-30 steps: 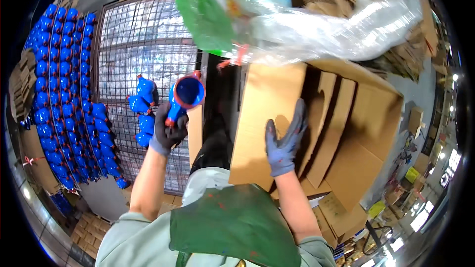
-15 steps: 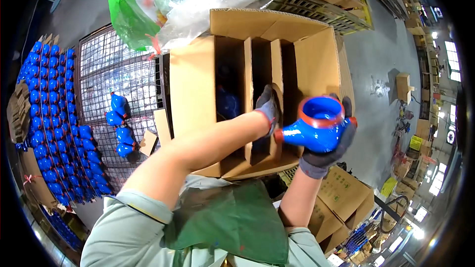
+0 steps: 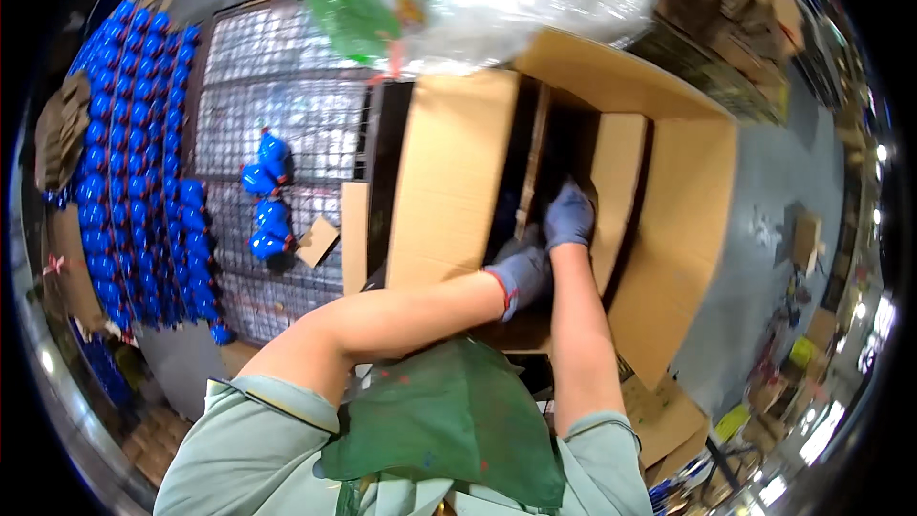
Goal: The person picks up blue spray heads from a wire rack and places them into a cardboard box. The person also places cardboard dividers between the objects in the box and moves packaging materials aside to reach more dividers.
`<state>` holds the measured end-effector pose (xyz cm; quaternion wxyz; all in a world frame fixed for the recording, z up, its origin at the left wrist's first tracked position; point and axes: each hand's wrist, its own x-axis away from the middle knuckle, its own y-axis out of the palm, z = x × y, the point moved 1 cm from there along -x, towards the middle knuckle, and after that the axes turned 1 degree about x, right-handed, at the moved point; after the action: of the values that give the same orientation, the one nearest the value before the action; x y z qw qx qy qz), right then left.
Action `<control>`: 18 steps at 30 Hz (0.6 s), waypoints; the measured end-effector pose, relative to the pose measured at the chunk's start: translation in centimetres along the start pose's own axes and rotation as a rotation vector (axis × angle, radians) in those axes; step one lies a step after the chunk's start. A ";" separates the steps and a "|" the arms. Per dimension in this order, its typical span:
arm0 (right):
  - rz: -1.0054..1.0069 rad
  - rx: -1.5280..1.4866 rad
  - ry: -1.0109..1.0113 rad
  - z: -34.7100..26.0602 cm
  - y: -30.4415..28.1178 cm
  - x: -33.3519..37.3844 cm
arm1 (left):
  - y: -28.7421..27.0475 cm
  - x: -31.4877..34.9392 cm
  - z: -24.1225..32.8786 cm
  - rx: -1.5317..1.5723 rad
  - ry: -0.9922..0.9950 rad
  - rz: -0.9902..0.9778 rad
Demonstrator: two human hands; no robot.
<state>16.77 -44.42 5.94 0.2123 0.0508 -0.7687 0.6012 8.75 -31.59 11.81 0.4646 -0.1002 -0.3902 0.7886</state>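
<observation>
A tall cardboard box stands open in front of me, split inside by upright cardboard dividers. My left hand, in a grey-blue glove, is closed at the near end of the left divider, its fingertips in shadow. Beside it, my gloved right hand reaches down into the dark gap between two dividers. Its fingers are hidden, so whatever it may hold cannot be made out. The blue fitting with red rims held earlier is out of sight.
Several blue fittings lie on a wire-mesh surface at left, beside tall stacked rows of more. Clear plastic wrap and a green bag sit beyond the box. Folded cardboard lies at near right.
My right hand has moved left and down into the box; the blue fitting it held is hidden now. My left hand has come nearer to me along the divider. The view has shifted.
</observation>
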 end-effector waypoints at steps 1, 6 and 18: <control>-0.053 -0.011 0.007 -0.5 -0.1 0.0 | -3.0 2.0 1.1 -0.003 0.210 0.053; 0.398 -0.966 0.040 -2.6 -3.8 2.2 | -13.4 16.1 -8.5 0.227 0.155 0.656; -0.049 -0.140 -0.841 -29.1 -15.6 7.5 | -3.9 35.4 -51.9 -0.035 -1.768 0.336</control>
<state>22.95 -19.82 28.37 -0.1027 0.2953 -0.8259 0.4691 18.93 25.25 -13.28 -0.1282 0.4803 -0.5973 0.6294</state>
